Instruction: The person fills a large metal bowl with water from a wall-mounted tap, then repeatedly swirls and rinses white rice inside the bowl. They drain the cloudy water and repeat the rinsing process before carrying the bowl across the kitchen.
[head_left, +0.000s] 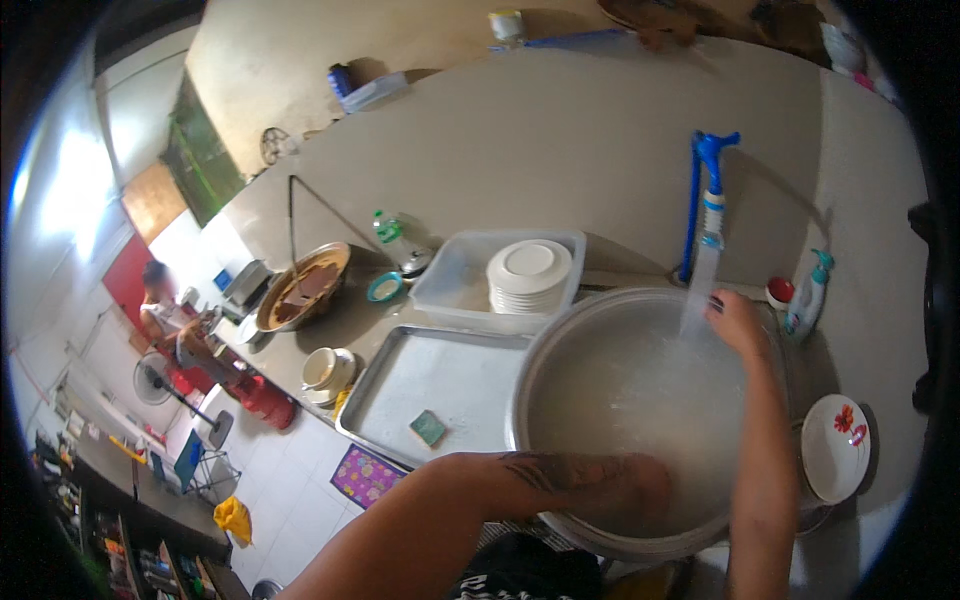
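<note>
A large round metal basin (527, 367) of cloudy water stands before me. My left hand (649, 486) reaches into the water near the basin's front; its fingers are hidden below the surface. At the back right, my right hand (735, 321) is beside the stream falling from a blue faucet (714, 161). Something small and dark shows at its fingers, too unclear to name. To the left lies a metal sheet pan (465, 375) with a green scrubbing sponge (428, 429) on it. Behind it, a translucent plastic tub (457, 262) holds stacked white plates (529, 274).
A flower-patterned bowl (836, 448), a spray bottle (810, 296) and a small red bowl (779, 292) stand right of the basin. Leftward are a cup with saucer (324, 371), a large brown-coated pan (304, 289) and a plastic bottle (397, 240). Another person (180, 322) stands far left.
</note>
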